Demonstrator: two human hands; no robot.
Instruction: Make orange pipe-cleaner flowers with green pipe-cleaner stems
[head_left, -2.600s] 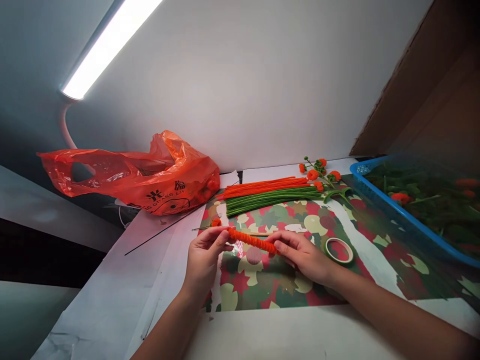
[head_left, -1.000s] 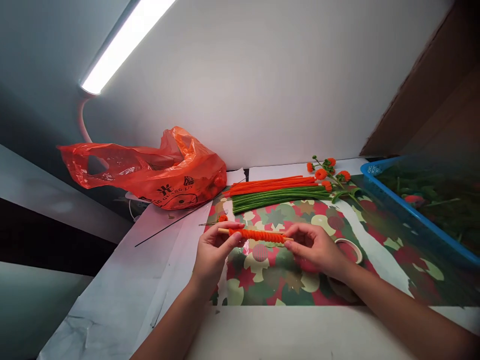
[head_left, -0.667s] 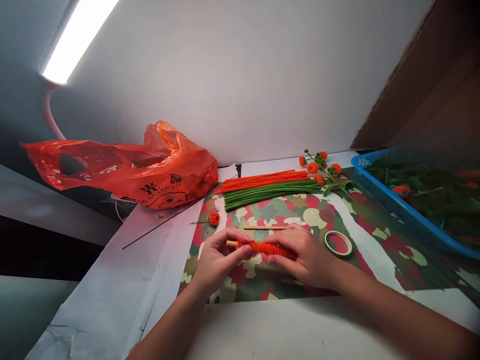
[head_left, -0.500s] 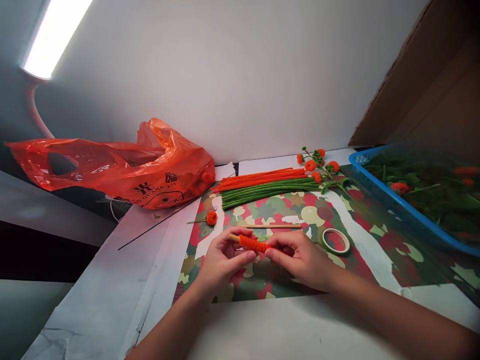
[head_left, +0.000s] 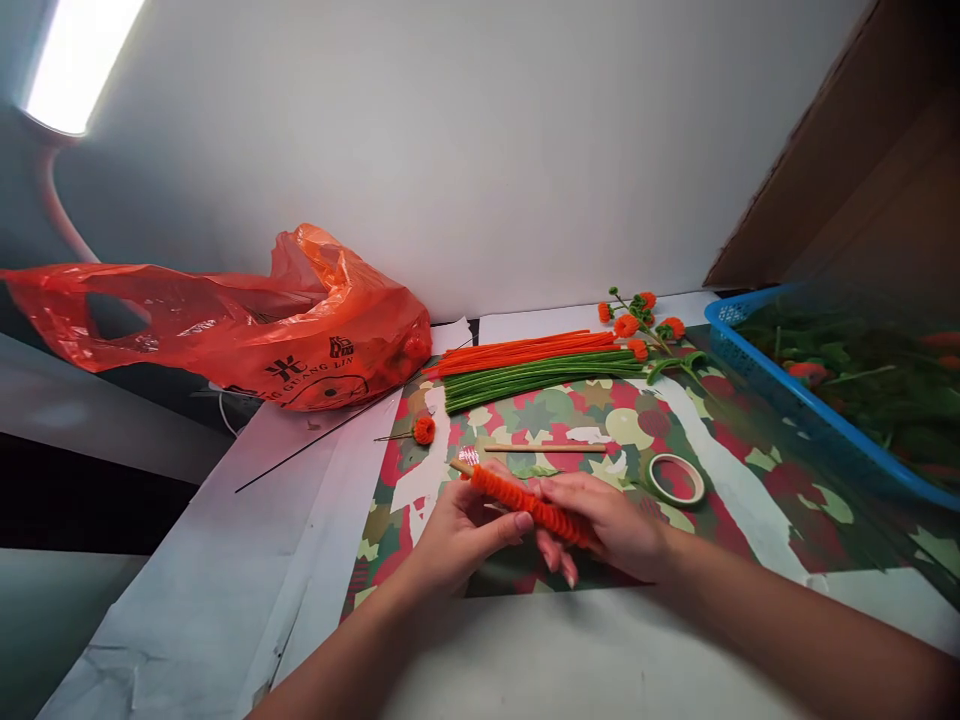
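An orange pipe cleaner (head_left: 545, 512) is coiled round a wooden stick (head_left: 461, 467), whose bare tip pokes out at the upper left. My left hand (head_left: 466, 530) grips the stick and coil near that end, thumb lying along the coil. At the coil's lower right end, my right hand (head_left: 611, 515) is closed round it, some fingers reaching below; the far end is hidden in the palm. Beyond my hands a second wooden stick (head_left: 545, 448) lies on the patterned mat (head_left: 420, 505). A small orange pom-pom flower (head_left: 424, 430) on a wire stem rests to the left.
Bundles of orange pipe cleaners (head_left: 532, 352) and green pipe cleaners (head_left: 540, 377) lie at the back. A tape roll (head_left: 651, 480) and a flower spray (head_left: 660, 335) are on the right, beside a blue basket (head_left: 825, 425). An orange plastic bag (head_left: 300, 340) and a lamp (head_left: 82, 70) stand left.
The coil has tilted, its right end now lower, and more of its length shows. My right hand has shifted from a pinch at the middle to the coil's right end, with its lower fingers extended.
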